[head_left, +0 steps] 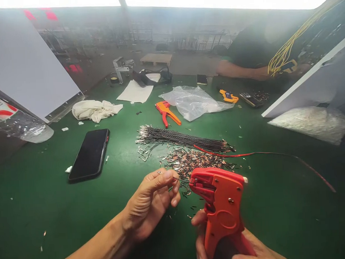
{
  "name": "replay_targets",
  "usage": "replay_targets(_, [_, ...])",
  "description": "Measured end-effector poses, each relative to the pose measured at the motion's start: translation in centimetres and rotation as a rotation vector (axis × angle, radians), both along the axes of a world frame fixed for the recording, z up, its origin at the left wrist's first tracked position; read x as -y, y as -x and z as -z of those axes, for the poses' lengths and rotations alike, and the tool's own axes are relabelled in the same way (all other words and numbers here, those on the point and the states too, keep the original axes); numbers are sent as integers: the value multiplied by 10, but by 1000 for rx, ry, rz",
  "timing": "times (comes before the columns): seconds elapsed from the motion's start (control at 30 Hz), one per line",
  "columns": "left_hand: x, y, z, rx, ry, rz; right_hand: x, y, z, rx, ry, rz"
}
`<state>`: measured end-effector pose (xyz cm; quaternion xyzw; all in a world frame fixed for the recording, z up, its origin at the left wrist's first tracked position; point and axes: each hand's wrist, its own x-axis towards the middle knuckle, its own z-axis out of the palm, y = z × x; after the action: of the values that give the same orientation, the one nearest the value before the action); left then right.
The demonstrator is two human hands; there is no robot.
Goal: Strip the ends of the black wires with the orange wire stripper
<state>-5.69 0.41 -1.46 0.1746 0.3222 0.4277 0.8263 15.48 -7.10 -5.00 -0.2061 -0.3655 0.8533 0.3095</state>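
Observation:
My left hand point(156, 198) pinches a thin black wire point(180, 178) between thumb and forefinger. The wire's other end enters the jaws of a red and orange wire stripper point(226, 203). My right hand point(203, 234) is wrapped round the stripper's handles, its fingers at the bottom edge of the view. Just beyond the tool lies a pile of cut wire ends and insulation scraps point(196, 160). Behind that pile rests a bundle of black wires point(181, 138), with metal terminals at its left end and bare copper at its right.
A black phone point(90, 155) lies at left, near a white cloth point(95, 109). Farther back are another wire stripper point(166, 112), a clear plastic bag point(198, 102) and a yellow stripper point(228, 96). A red and black wire point(255, 153) crosses the right. Someone opposite holds yellow wires point(285, 53).

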Motion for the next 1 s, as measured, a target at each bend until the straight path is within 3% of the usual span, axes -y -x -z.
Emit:
replay_targets(0.13, [0, 0, 1, 26, -1, -2, 0, 6, -6, 38, 74, 45])
replay_targets(0.33, [1, -1, 1, 0, 1, 32, -16, 12, -18, 129, 39, -123])
replay_targets(0.57, [2, -4, -2, -67, -14, 46, -17, 11, -30, 252, 21, -122])
replay_targets(1.0, [4, -4, -4, -139, -27, 76, 4, 4, 3, 203, 4, 18])
